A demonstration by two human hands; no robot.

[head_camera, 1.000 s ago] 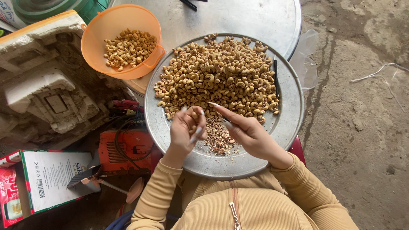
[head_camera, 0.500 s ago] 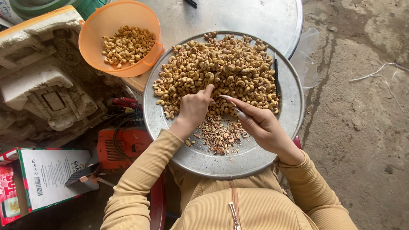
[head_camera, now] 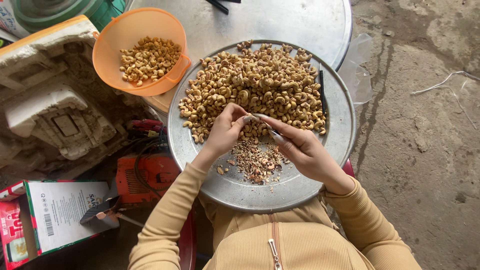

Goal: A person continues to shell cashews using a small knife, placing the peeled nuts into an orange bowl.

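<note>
Head view looked straight down over a lap in a tan ribbed top. Nearest, at the lower left, lay one open cardboard box [head_camera: 47, 217], its flap white with a barcode strip and its sides red and green; a small dark tool [head_camera: 100, 212] rested on its edge. Just beyond it sat one orange-red machine housing [head_camera: 145, 175] with black cables.

One round metal tray [head_camera: 200, 160] rested across the lap. On its near part lay a single small heap of brown skin flakes [head_camera: 257, 160]. Above that heap the left hand [head_camera: 225, 130] had its fingertips pressed together, pinching one pale cashew kernel [head_camera: 248, 119]. The right hand [head_camera: 302, 150] met it from the other side, thumb and forefinger closed on a thin tool whose tip touched the same kernel; what kind of blade it was could not be told.

Farther up, the tray carried one broad pile of cashews [head_camera: 260, 85], tan to brown, curved, too many to count. A slim black stick [head_camera: 322, 92] lay along the pile's right rim.

Beyond the tray's left edge stood one orange plastic bowl [head_camera: 107, 55], part filled with lighter kernels. A grey round tabletop [head_camera: 280, 22] lay farthest, and a battered white foam block [head_camera: 45, 100] at the left.
</note>
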